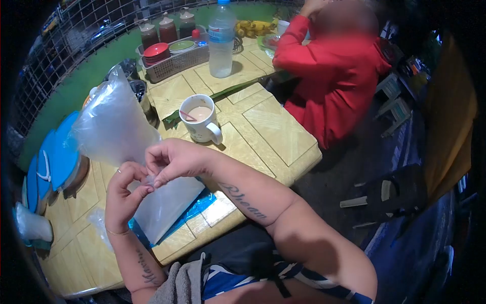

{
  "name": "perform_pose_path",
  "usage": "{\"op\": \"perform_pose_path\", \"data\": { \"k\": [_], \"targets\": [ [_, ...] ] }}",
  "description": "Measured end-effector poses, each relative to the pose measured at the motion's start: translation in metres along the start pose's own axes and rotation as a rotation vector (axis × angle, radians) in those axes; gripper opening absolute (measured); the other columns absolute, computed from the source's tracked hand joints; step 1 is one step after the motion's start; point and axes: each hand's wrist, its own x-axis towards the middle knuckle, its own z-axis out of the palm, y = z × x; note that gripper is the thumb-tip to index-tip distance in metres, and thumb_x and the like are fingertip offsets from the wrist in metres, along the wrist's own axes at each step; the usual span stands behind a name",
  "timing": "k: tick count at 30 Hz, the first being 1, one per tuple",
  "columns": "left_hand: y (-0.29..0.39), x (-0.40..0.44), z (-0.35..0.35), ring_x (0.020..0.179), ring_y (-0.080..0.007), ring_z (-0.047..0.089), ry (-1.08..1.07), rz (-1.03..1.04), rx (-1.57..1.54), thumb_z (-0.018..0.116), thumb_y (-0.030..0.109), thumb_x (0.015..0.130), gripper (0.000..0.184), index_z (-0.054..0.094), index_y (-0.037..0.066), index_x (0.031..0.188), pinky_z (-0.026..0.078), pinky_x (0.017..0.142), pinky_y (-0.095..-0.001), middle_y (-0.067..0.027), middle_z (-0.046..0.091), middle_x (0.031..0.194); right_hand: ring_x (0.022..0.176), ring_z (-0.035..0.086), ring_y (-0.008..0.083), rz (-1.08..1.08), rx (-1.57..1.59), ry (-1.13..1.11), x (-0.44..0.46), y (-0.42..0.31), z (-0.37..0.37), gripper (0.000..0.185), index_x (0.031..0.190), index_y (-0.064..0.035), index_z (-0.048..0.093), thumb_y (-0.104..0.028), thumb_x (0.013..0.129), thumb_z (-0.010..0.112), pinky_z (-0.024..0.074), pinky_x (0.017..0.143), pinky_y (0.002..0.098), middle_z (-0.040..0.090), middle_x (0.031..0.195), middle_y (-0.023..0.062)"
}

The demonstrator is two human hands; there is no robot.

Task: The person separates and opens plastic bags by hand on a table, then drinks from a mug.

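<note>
My left hand and my right hand meet above the near side of the table, thumbs and fingertips pinched together. Thin clear plastic shows between them, and both hands seem to grip the edge of a clear plastic bag. Right behind them a puffed-up clear plastic bag stands tall; whether it is the same piece that I pinch is partly hidden by my fingers. Under my hands, a flat stack of clear plastic bags lies on a shiny blue wrapper.
Beyond my right hand stands a mug of milky drink. Farther back are a water bottle, a condiment basket and bananas. Blue-lidded containers line the left. A person in red sits at the far right edge.
</note>
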Motion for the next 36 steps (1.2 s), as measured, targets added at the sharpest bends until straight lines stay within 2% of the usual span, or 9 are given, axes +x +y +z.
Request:
{"op": "perform_pose_path", "data": {
  "k": [4, 13, 16, 19, 23, 26, 29, 32, 36],
  "targets": [
    [-0.008, -0.007, 0.000, 0.079, -0.0173, 0.055, 0.003, -0.113, 0.006, 0.075, 0.007, 0.076, 0.020, 0.057, 0.000, 0.082, 0.044, 0.073, -0.0284, -0.0056, 0.059, 0.082, 0.070, 0.061, 0.0079, 0.007, 0.014, 0.087, -0.004, -0.011, 0.004, 0.016, 0.088, -0.0024, 0.063, 0.001, 0.077, 0.074, 0.0481, 0.062, 0.0222, 0.064, 0.080, 0.0020],
    [0.004, -0.008, 0.000, 0.067, -0.0178, 0.052, 0.108, -0.092, 0.152, 0.073, 0.020, 0.084, 0.025, 0.060, 0.000, 0.078, 0.041, 0.062, -0.0298, -0.0056, 0.056, 0.069, 0.061, 0.055, 0.0057, 0.042, -0.464, 0.336, 0.002, -0.012, 0.011, 0.014, 0.086, -0.0057, 0.065, -0.019, 0.092, 0.067, 0.0433, 0.054, 0.0202, 0.062, 0.075, -0.0007],
    [0.002, -0.007, 0.004, 0.065, -0.0206, 0.052, 0.136, 0.020, 0.199, 0.073, 0.020, 0.084, 0.021, 0.065, 0.001, 0.082, 0.041, 0.062, -0.0297, -0.0065, 0.056, 0.068, 0.058, 0.055, 0.0060, -0.273, -0.316, 0.334, 0.012, 0.009, 0.007, 0.020, 0.087, -0.0077, 0.061, -0.026, 0.095, 0.064, 0.0437, 0.053, 0.0208, 0.062, 0.075, -0.0009],
    [0.002, -0.007, 0.002, 0.067, -0.0229, 0.054, 0.150, 0.060, 0.292, 0.074, 0.017, 0.083, 0.016, 0.069, 0.003, 0.087, 0.042, 0.062, -0.0301, -0.0072, 0.056, 0.070, 0.056, 0.054, 0.0058, -0.198, 0.107, 0.274, 0.004, 0.001, 0.013, 0.024, 0.089, -0.0100, 0.056, -0.033, 0.097, 0.061, 0.0432, 0.049, 0.0211, 0.057, 0.071, -0.0024],
    [0.009, -0.004, 0.008, 0.073, -0.0236, 0.056, 0.274, 0.205, 0.305, 0.073, 0.012, 0.082, 0.010, 0.069, 0.004, 0.086, 0.044, 0.064, -0.0318, -0.0085, 0.059, 0.079, 0.047, 0.044, 0.0027, -0.144, 0.108, 0.327, 0.002, 0.000, 0.015, 0.030, 0.088, -0.0132, 0.053, -0.042, 0.097, 0.058, 0.0374, 0.040, 0.0197, 0.047, 0.062, -0.0066],
    [0.012, -0.001, 0.006, 0.076, -0.0203, 0.056, 0.299, 0.310, 0.221, 0.069, 0.014, 0.087, 0.012, 0.067, 0.002, 0.085, 0.045, 0.066, -0.0318, -0.0073, 0.060, 0.079, 0.048, 0.043, 0.0032, -0.042, -0.090, 0.275, 0.000, -0.002, 0.006, 0.023, 0.085, -0.0100, 0.059, -0.030, 0.096, 0.062, 0.0344, 0.042, 0.0199, 0.051, 0.063, -0.0052],
    [0.000, -0.009, 0.010, 0.072, -0.0144, 0.056, 0.246, 0.159, -0.386, 0.064, 0.015, 0.092, 0.015, 0.065, 0.001, 0.087, 0.045, 0.063, -0.0284, -0.0043, 0.061, 0.082, 0.054, 0.049, 0.0053, 0.126, -0.278, 0.050, -0.013, -0.017, -0.003, 0.015, 0.083, -0.0064, 0.066, -0.020, 0.087, 0.070, 0.0367, 0.047, 0.0207, 0.059, 0.068, -0.0013],
    [0.006, -0.018, 0.003, 0.065, -0.0090, 0.055, 0.093, -0.008, -0.800, 0.061, 0.017, 0.095, 0.017, 0.064, 0.001, 0.090, 0.044, 0.058, -0.0227, -0.0017, 0.062, 0.084, 0.062, 0.056, 0.0100, -0.252, -0.155, 0.021, -0.003, -0.001, -0.007, 0.023, 0.085, -0.0053, 0.068, -0.027, 0.082, 0.076, 0.0410, 0.053, 0.0232, 0.063, 0.072, 0.0029],
    [0.009, -0.021, -0.017, 0.061, -0.0064, 0.056, -0.105, -0.101, -0.718, 0.068, 0.013, 0.090, 0.012, 0.065, 0.001, 0.091, 0.044, 0.054, -0.0193, -0.0021, 0.063, 0.084, 0.066, 0.058, 0.0164, -0.358, 0.248, 0.051, -0.006, -0.003, -0.006, 0.037, 0.081, -0.0056, 0.063, -0.041, 0.080, 0.075, 0.0511, 0.072, 0.0369, 0.060, 0.069, 0.0036]
  ]
}}
